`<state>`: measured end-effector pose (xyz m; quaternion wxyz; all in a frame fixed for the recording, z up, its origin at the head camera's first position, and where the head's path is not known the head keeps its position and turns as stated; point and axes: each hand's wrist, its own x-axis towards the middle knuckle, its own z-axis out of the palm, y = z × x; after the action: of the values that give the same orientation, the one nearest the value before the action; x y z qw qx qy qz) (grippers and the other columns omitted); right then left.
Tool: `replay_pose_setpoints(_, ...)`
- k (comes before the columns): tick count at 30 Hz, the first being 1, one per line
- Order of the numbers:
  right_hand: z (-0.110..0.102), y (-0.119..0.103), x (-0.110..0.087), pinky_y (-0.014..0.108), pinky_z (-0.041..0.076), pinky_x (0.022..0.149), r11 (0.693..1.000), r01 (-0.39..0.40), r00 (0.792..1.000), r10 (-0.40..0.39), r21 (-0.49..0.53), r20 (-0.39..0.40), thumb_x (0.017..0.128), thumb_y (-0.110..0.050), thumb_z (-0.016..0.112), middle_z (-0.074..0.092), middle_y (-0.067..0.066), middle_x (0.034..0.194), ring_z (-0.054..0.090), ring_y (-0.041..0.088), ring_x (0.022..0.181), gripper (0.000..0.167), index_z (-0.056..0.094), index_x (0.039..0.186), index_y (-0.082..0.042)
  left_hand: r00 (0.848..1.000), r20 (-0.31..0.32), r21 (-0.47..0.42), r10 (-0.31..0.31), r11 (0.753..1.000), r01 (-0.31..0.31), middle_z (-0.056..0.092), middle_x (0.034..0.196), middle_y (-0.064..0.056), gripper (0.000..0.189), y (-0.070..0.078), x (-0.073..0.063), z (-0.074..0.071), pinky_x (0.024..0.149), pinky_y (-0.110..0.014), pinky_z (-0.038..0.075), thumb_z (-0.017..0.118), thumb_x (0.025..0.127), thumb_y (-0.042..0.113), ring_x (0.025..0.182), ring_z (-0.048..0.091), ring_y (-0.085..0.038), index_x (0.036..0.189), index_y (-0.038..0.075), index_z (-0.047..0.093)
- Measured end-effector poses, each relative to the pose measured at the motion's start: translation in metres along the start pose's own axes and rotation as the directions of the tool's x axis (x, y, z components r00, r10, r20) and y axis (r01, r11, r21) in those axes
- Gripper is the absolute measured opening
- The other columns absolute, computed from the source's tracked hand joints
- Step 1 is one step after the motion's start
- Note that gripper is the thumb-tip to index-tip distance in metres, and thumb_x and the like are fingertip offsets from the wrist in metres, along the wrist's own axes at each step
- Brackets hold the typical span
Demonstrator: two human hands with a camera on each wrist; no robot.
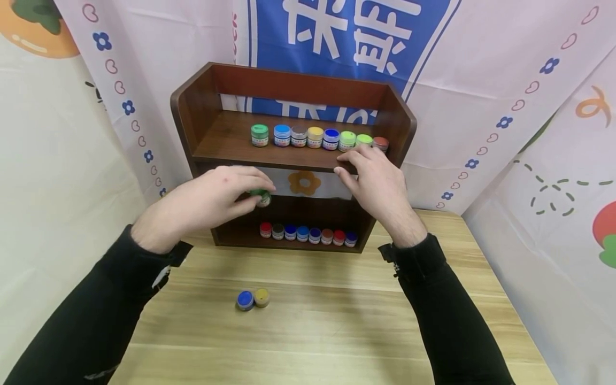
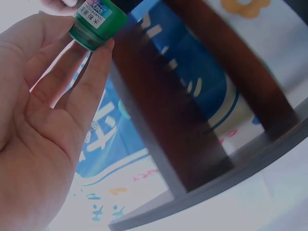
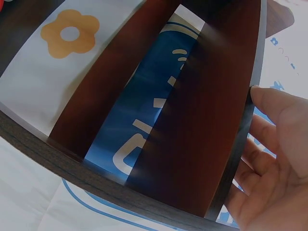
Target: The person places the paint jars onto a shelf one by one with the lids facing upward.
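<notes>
My left hand (image 1: pixel 207 195) pinches a small green-lidded paint jar (image 2: pixel 98 24) between thumb and fingertips, just in front of the upper shelf's left half. The jar is tilted, its white label facing the left wrist camera. At the right end of the dark brown wooden rack (image 1: pixel 231 152), my right hand (image 1: pixel 377 184) holds the upper shelf's front edge (image 3: pixel 240 144). Its thumb lies on one side of the board and its fingers reach over the other. A row of paint jars stands on that shelf, from a green one (image 1: pixel 260 136) to a reddish-brown one (image 1: pixel 380 143) partly behind the right fingers.
On the lower shelf stands another row of several jars (image 1: pixel 302 233). A blue-lidded jar (image 1: pixel 245 300) and a yellow-lidded jar (image 1: pixel 262 298) sit side by side on the light wooden table (image 1: pixel 337 321). Printed cloth (image 1: pixel 481 64) hangs behind the rack.
</notes>
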<state>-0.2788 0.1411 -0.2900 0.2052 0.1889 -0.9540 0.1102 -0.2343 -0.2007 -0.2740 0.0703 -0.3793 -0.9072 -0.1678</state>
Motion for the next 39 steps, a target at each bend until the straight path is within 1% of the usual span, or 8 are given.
replay_pose_setpoints(12, -0.001, -0.001, -0.001, 0.051, 0.072, 0.096, 1.0, -0.005, 1.0, 0.005, 0.005, 0.004, 0.117, -0.047, 0.073, 0.077, 0.008, 0.151, 0.072, 0.03, 0.139, 0.041, 0.08, 0.146, -0.02, 0.991, -0.132, 0.068, -0.006, 0.998, 0.015, 0.082, 0.146, -0.016, 0.035, -0.003, 0.005, -0.043, 0.111, -0.061, 0.07, 0.076, 0.111, 0.001, 0.126, 0.081, -0.035, 0.145, 0.008, 0.081)
replay_pose_setpoints(17, -0.001, -0.001, -0.001, 0.051, 0.072, 0.096, 1.0, 0.0, 1.0, 0.0, 0.005, -0.001, 0.118, -0.047, 0.072, 0.077, 0.008, 0.15, 0.072, 0.03, 0.139, 0.04, 0.08, 0.146, -0.019, 0.984, -0.178, 0.101, -0.02, 0.994, 0.039, 0.081, 0.147, -0.018, 0.035, -0.004, 0.009, -0.052, 0.107, -0.061, 0.071, 0.071, 0.113, 0.0, 0.121, 0.081, -0.034, 0.146, 0.008, 0.08)
replay_pose_setpoints(20, -0.001, -0.001, -0.001, 0.051, 0.072, 0.096, 1.0, 0.001, 1.0, -0.001, 0.006, -0.003, 0.118, -0.047, 0.072, 0.077, 0.007, 0.15, 0.072, 0.031, 0.138, 0.04, 0.08, 0.146, -0.019, 0.978, -0.204, 0.128, -0.04, 0.989, 0.068, 0.081, 0.146, -0.02, 0.035, -0.007, 0.013, -0.055, 0.108, -0.063, 0.069, 0.068, 0.113, -0.002, 0.125, 0.08, -0.038, 0.145, 0.004, 0.08)
replay_pose_setpoints(22, -0.001, -0.001, -0.001, 0.051, 0.072, 0.096, 1.0, 0.001, 1.0, -0.001, 0.006, -0.003, 0.118, -0.047, 0.072, 0.077, 0.007, 0.15, 0.072, 0.031, 0.138, 0.04, 0.081, 0.146, -0.02, 0.974, -0.219, 0.147, -0.058, 0.985, 0.092, 0.08, 0.146, -0.022, 0.034, -0.01, 0.017, -0.056, 0.113, -0.065, 0.067, 0.068, 0.113, -0.004, 0.131, 0.079, -0.042, 0.145, 0.001, 0.079)
replay_pose_setpoints(25, 0.0, -0.001, -0.001, 0.051, 0.072, 0.096, 1.0, -0.001, 1.0, 0.001, 0.006, -0.002, 0.118, -0.047, 0.072, 0.077, 0.007, 0.149, 0.072, 0.031, 0.138, 0.04, 0.081, 0.146, -0.02, 0.969, -0.228, 0.166, -0.094, 0.977, 0.134, 0.078, 0.149, -0.025, 0.037, -0.014, 0.023, -0.056, 0.12, -0.067, 0.063, 0.068, 0.112, -0.007, 0.139, 0.075, -0.046, 0.147, -0.002, 0.076)
replay_pose_setpoints(30, 0.0, 0.0, -0.001, 0.051, 0.072, 0.096, 1.0, -0.002, 1.0, 0.002, 0.008, -0.001, 0.118, -0.047, 0.072, 0.077, 0.007, 0.15, 0.072, 0.031, 0.138, 0.04, 0.081, 0.146, -0.02, 0.957, -0.202, 0.16, -0.207, 0.957, 0.241, 0.073, 0.157, -0.027, 0.045, -0.02, 0.033, -0.055, 0.126, -0.067, 0.059, 0.058, 0.113, -0.014, 0.146, 0.069, -0.048, 0.155, 0.0, 0.071)
replay_pose_setpoints(35, 0.0, 0.0, -0.001, 0.051, 0.072, 0.096, 1.0, -0.005, 1.0, 0.005, 0.011, -0.001, 0.118, -0.047, 0.072, 0.077, 0.007, 0.15, 0.071, 0.031, 0.139, 0.04, 0.08, 0.147, -0.02, 0.934, -0.154, 0.147, -0.324, 0.927, 0.345, 0.069, 0.162, -0.026, 0.055, -0.024, 0.044, -0.053, 0.13, -0.067, 0.056, 0.054, 0.112, -0.017, 0.149, 0.065, -0.047, 0.161, 0.002, 0.066)
replay_pose_setpoints(39, 0.0, 0.0, -0.001, 0.052, 0.072, 0.097, 1.0, -0.008, 1.0, 0.008, 0.012, 0.002, 0.118, -0.047, 0.071, 0.077, 0.007, 0.151, 0.071, 0.031, 0.139, 0.04, 0.08, 0.147, -0.02, 0.92, -0.115, 0.149, -0.376, 0.909, 0.39, 0.066, 0.166, -0.026, 0.058, -0.029, 0.051, -0.052, 0.135, -0.068, 0.051, 0.054, 0.111, -0.018, 0.154, 0.061, -0.047, 0.165, 0.002, 0.063)
